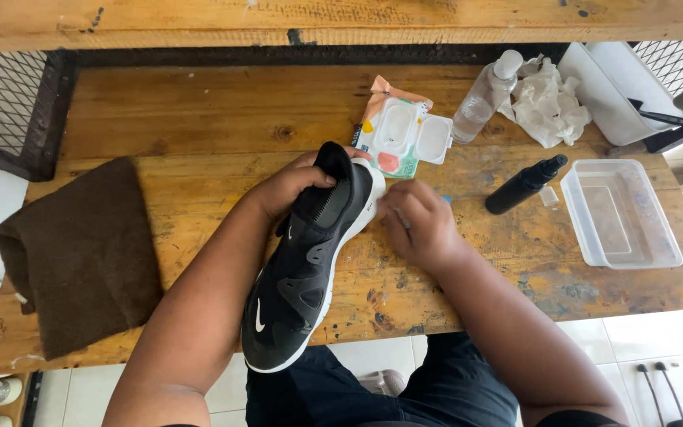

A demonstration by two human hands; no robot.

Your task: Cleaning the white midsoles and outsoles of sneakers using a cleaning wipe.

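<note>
A black sneaker [302, 277] with a white sole and a white mark near the toe lies over the front edge of the wooden table [199, 126], toe pointing toward me. My left hand [288, 186] grips its heel collar from the left. My right hand [416, 225] sits closed just right of the heel, by the white sole; something small and blue shows between its fingers, too hidden to identify. An open pack of wet wipes [401, 136] lies just beyond the shoe.
A brown towel [81, 253] hangs over the table's left side. At the right stand a clear spray bottle [485, 99], crumpled white tissues [547, 103], a black spray bottle [525, 184], a clear plastic container [620, 213] and a white tray [618, 87]. Wire mesh panels flank the table.
</note>
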